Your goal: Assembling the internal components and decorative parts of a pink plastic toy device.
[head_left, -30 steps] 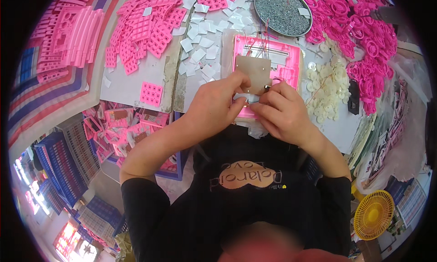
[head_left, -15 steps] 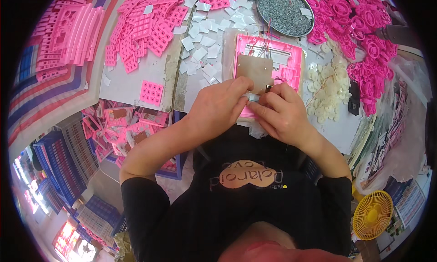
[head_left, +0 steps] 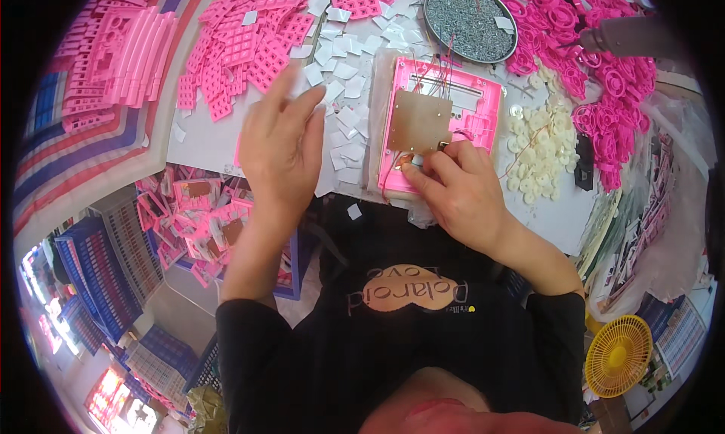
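Note:
A pink plastic casing (head_left: 489, 94) lies face-up before me on the table, with a brown square board (head_left: 415, 123) and thin red and dark wires (head_left: 445, 75) in it. My right hand (head_left: 464, 192) is bent over its near part, fingers curled and pressed together. Its thumb touches beside a small copper-coloured piece (head_left: 405, 160); what the other fingers hold is hidden. Away from the casing, my left hand (head_left: 283, 147) is raised with its fingers apart, near scattered white squares (head_left: 347, 117) and pink button pads (head_left: 268, 60). One white square (head_left: 354, 211) shows against my dark clothing.
A round metal tray of small screws (head_left: 472, 23) stands at the back. Pink rings (head_left: 604, 94) and whitish discs (head_left: 540, 151) are heaped on the right, below a dark cylindrical tool (head_left: 630, 38). At lower left a blue crate (head_left: 293, 279) holds pink assemblies (head_left: 200, 215).
My left hand has left the casing and moved left, its fingers spreading. The right hand stays at the casing. A white square now appears above my lap; the dark tool has shifted left.

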The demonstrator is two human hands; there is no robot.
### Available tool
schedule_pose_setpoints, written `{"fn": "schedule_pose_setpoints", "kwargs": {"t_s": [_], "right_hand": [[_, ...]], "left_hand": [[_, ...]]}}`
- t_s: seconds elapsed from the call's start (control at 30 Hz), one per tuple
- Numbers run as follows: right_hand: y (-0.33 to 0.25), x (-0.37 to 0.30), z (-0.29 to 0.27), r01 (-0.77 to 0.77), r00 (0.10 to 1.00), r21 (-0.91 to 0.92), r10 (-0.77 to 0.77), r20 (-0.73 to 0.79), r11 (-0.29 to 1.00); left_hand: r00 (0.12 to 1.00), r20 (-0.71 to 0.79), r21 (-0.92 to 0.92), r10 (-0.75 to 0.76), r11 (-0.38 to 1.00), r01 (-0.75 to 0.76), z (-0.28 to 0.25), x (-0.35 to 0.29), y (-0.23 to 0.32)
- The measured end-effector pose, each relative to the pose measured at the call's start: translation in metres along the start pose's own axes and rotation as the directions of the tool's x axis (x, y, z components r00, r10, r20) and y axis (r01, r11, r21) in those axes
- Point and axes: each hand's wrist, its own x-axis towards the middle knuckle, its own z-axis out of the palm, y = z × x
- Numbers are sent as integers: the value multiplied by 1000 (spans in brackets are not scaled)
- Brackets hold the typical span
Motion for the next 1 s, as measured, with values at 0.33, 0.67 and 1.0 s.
{"fn": "schedule_pose_setpoints", "kwargs": {"t_s": [0.33, 0.67, 1.0], "right_hand": [[9, 0, 3, 44, 991, 108, -30, -127, 993], [-9, 5, 4, -35, 999, -101, 36, 13, 994], [22, -4, -21, 42, 991, 187, -65, 117, 981]], "left_hand": [[943, 266, -180, -198, 951, 250, 19, -89, 41], [691, 647, -643, -322, 256, 721, 11, 4, 20], [804, 542, -755, -244, 280, 593, 30, -9, 27]]}}
